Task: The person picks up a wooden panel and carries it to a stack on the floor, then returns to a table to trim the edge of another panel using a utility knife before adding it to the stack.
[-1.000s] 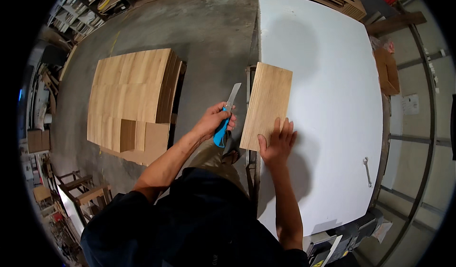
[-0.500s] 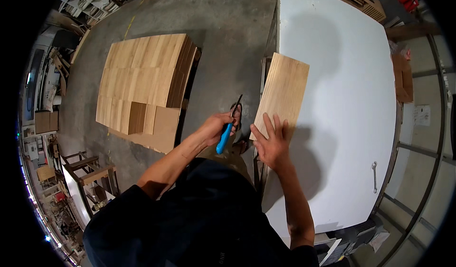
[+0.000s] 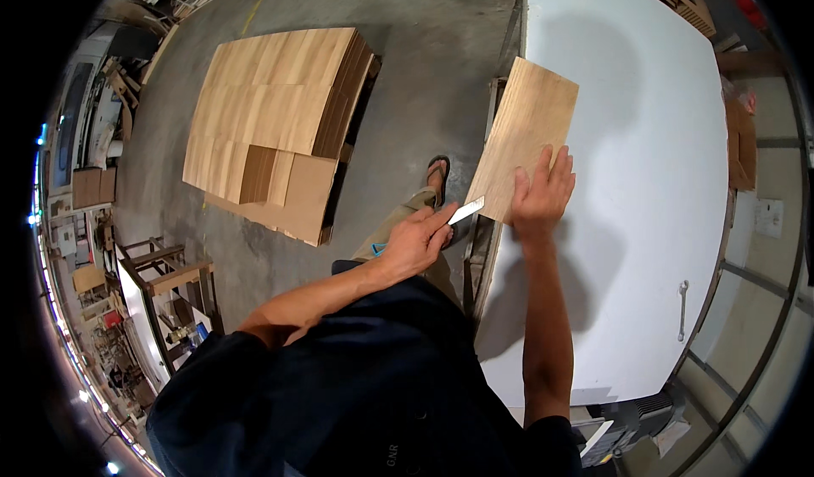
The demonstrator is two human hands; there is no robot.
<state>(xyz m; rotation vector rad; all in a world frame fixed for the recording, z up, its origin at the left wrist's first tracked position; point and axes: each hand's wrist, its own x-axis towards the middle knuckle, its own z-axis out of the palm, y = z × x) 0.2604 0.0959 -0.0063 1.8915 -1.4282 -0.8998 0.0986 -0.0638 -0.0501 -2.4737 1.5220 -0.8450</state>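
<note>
A light wood-grain board (image 3: 530, 117) lies at a slant along the left edge of a white-topped table, its near corner close to that edge. My right hand (image 3: 543, 190) rests flat on the board's near end, fingers stretched out. In my left hand (image 3: 413, 241), just off the table edge, is a blue-handled knife (image 3: 466, 211). Its bright flat blade points right, with the tip at the board's near left edge; whether it touches I cannot tell. My fingers cover most of the handle, and a bit of blue shows behind them.
The white tabletop (image 3: 644, 180) holds a wrench (image 3: 682, 311) near its right side. On the floor to the left stands a stack of wood-grain boards (image 3: 263, 95) with cardboard (image 3: 305, 193) at its near end. A frame-like stand (image 3: 174, 282) is at lower left.
My left hand has brought the knife to the board's edge and turned the blade from pointing away to pointing right. The right hand stays flat on the board, slightly shifted. The view has shifted.
</note>
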